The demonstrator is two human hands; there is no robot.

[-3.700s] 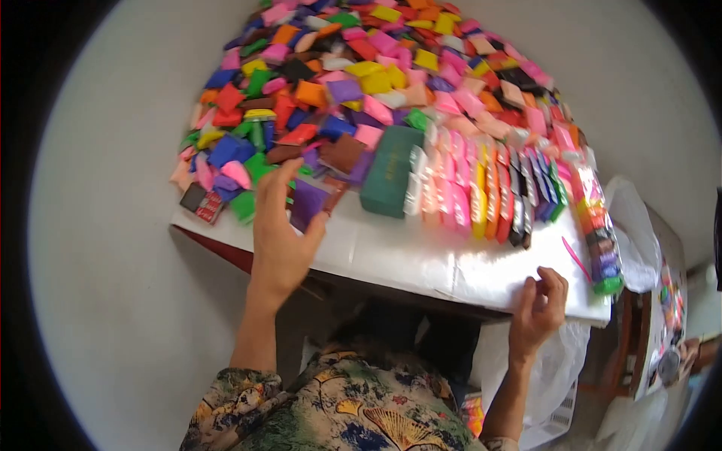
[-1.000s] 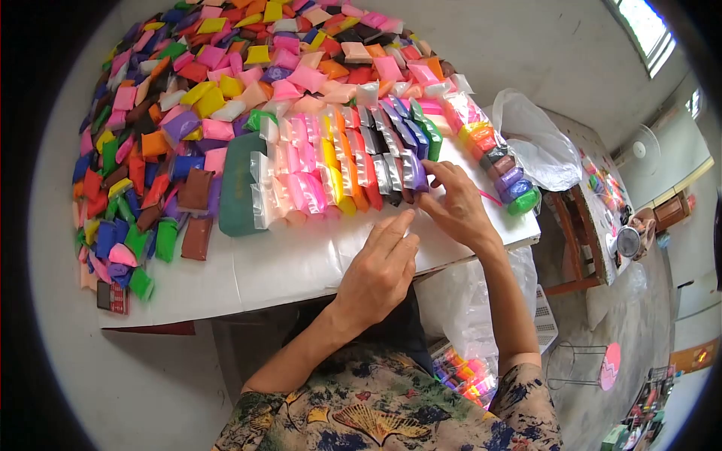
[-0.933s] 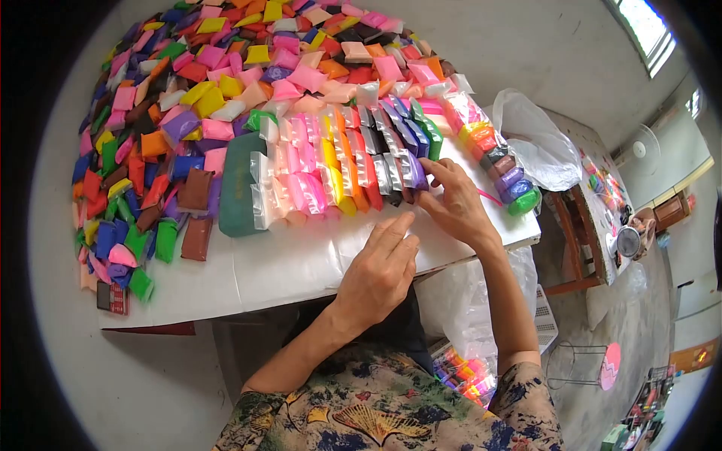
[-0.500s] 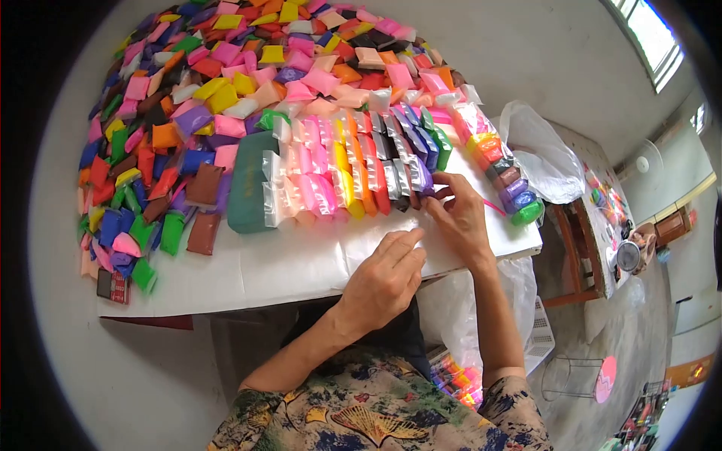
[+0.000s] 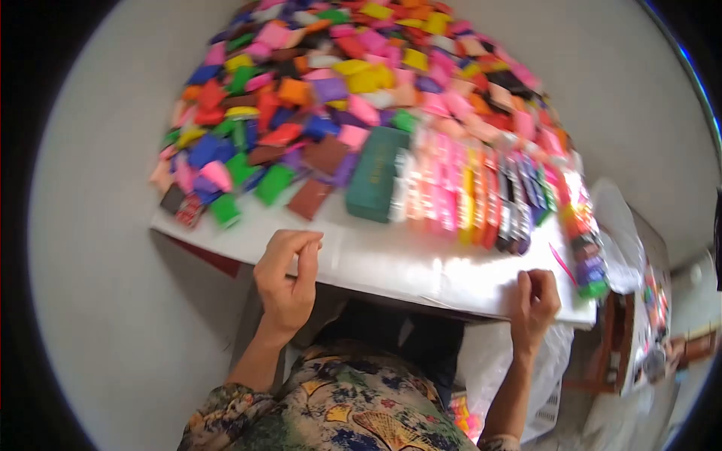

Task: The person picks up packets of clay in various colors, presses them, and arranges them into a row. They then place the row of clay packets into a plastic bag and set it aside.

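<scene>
My left hand (image 5: pixel 288 278) is over the table's front edge, fingers curled together; whether it holds anything small cannot be made out. On the right, my right hand (image 5: pixel 535 301) is also closed near the front edge, below the rows, its contents hidden. Rows of coloured packets (image 5: pixel 466 192) stand side by side, from peach and pink through yellow, orange and red to black, blue and green. A dark green block (image 5: pixel 377 174) touches their left end. A brown packet (image 5: pixel 309 199) lies up and to the right of my left hand.
A large heap of loose coloured packets (image 5: pixel 361 75) covers the back of the white table (image 5: pixel 361 259). At the right lies a clear bag of stacked packets (image 5: pixel 587 248), with a pink strip beside it. Clear plastic (image 5: pixel 620 240) and another table are further right.
My left hand has moved left, away from the rows. My right hand has left the rows' front right end and moved toward the table edge. The view has shifted left.
</scene>
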